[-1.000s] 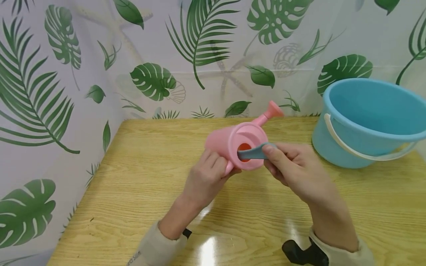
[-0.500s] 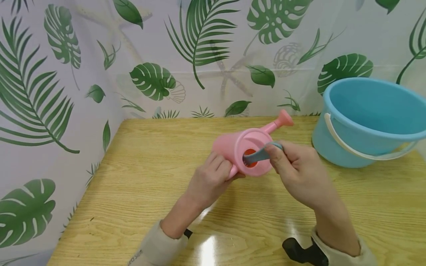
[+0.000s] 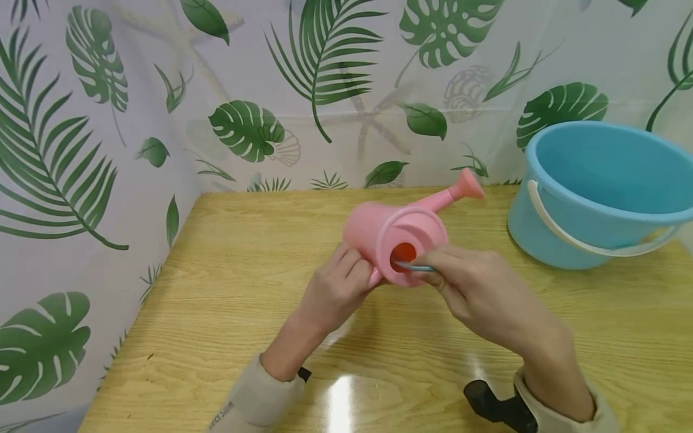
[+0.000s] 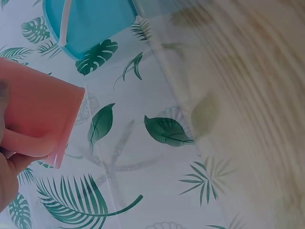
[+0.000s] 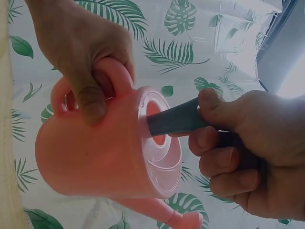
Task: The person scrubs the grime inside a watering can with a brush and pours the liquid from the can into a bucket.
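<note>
The pink watering can (image 3: 361, 228) is held tipped on its side in front of the person, with its handle (image 3: 375, 276) gripped by the left hand (image 3: 335, 287). The fingers are wrapped round that handle, and the thumb is seen in the right wrist view, laid toward the can's wall. The blue-grey tool (image 5: 176, 119) is pinched between thumb and curled fingers of the right hand (image 3: 482, 294), and its far end is hidden inside the round opening (image 3: 403, 250) of the can.

The relation judged to matter most is that of the tool's long axis to the can's. The can's length is laid across the head view, base to the left, mouth turned rightward and toward the person, so the opening is faced almost directly by the right hand. In the right wrist view the tool is seen roughly in line with the can, slightly slanted; in the head view it is crossed over the lower part of the opening. The mouth is nearer the right hand, the handle is taken up by the left.

The spout (image 3: 435, 201) is pointed up and rightward, toward the blue bucket (image 3: 563, 240), which is set well apart on the bench (image 3: 216, 337). How deep the tool is inserted cannot be told.
</note>
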Available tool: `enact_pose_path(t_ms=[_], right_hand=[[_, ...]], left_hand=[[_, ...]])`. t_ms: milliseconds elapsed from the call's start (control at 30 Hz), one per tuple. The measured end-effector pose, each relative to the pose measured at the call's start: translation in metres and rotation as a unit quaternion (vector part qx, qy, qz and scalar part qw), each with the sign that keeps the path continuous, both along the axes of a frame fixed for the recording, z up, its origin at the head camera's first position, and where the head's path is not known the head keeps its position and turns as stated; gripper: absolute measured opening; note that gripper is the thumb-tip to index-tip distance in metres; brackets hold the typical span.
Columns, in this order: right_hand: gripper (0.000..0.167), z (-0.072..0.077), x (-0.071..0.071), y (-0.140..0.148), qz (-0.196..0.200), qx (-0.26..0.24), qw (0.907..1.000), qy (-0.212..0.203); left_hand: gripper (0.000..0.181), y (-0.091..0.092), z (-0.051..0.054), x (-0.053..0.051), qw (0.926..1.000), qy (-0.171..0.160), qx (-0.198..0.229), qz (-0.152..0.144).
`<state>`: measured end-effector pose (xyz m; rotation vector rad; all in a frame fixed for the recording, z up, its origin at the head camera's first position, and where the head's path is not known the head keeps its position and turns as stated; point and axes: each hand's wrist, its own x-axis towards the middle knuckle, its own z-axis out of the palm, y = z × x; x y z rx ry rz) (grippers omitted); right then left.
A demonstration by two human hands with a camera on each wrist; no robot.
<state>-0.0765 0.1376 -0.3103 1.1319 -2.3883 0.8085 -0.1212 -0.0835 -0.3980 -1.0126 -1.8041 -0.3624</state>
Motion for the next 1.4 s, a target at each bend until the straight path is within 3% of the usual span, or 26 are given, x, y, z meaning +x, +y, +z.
enact_pose_path(t_ms=[133,267,400,500,667,867,967,1100,1400], right_hand=[[0.018,-0.003,-0.002,-0.002,-0.014,0.003,0.9994,0.031],[0.01,-0.009,-0.005,-0.006,-0.023,0.006,0.9966,0.078],[0.019,-0.01,-0.003,-0.01,-0.038,0.018,0.9912,0.125],[0.029,-0.01,0.002,-0.013,-0.054,0.029,0.9891,0.134],[0.031,-0.01,0.009,-0.015,-0.052,0.041,0.9929,0.099],[0.012,-0.015,0.004,-0.009,0.016,-0.02,0.9996,0.01],[0.024,-0.014,0.002,-0.005,0.059,-0.078,0.9948,-0.029],[0.022,-0.01,0.004,0.003,0.093,-0.138,0.9846,-0.053],[0.032,-0.011,0.007,-0.01,0.069,-0.178,0.9792,-0.069]], left_hand=[[0.037,-0.001,0.0,-0.001,0.9998,0.02,-0.004,0.001],[0.037,-0.002,0.001,-0.002,0.9995,0.028,-0.009,0.006],[0.037,-0.003,0.002,-0.003,0.9994,0.032,-0.011,0.006],[0.037,-0.003,0.004,-0.005,0.9991,0.04,-0.01,0.008],[0.035,-0.005,0.006,-0.007,0.9981,0.058,-0.016,0.015],[0.033,-0.005,0.003,-0.007,0.9984,0.05,-0.024,0.006],[0.035,-0.005,0.0,-0.006,0.9989,0.043,-0.016,0.008],[0.036,-0.007,-0.003,-0.006,0.999,0.04,-0.011,0.014],[0.038,-0.004,-0.004,0.0,0.9994,0.031,0.015,0.007]])
